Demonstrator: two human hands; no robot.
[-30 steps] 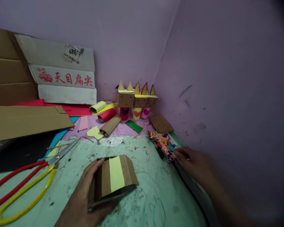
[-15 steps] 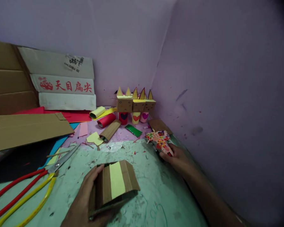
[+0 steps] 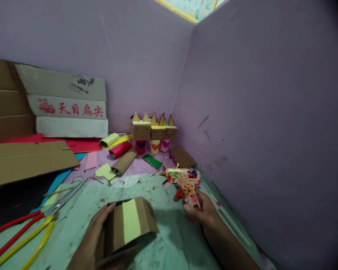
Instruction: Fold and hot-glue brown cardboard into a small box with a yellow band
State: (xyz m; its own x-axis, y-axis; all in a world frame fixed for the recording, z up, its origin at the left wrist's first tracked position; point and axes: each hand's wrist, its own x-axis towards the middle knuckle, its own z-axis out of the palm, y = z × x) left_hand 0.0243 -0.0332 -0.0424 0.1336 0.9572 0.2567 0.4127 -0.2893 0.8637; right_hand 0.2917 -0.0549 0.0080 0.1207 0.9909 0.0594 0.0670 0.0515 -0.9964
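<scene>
My right hand point(image 3: 201, 210) is wrapped round the handle of a glue gun point(image 3: 183, 180) with a flowery pattern. Its nozzle points left, raised above the table. Near the front, my left hand point(image 3: 94, 232) grips a folded brown cardboard piece point(image 3: 146, 217) that has a pale yellow paper strip point(image 3: 131, 220) across its top. The thumb and fingers lie along the cardboard's left side; part of the hand is hidden under it. The glue gun and the cardboard are apart.
Large scissors point(image 3: 52, 210) with red and yellow handles lie at left, by cardboard sheets point(image 3: 30, 159). Behind stand several cat-faced cardboard figures point(image 3: 141, 132), paper rolls point(image 3: 120, 149), a green strip point(image 3: 152, 161) and a white-and-brown carton point(image 3: 71, 127). A wall point(image 3: 256, 112) rises at right.
My right hand has brought the glue gun up off the right edge and nearer, its nozzle now turned left. The camera view has tilted up and shifted slightly. My left hand still holds the cardboard.
</scene>
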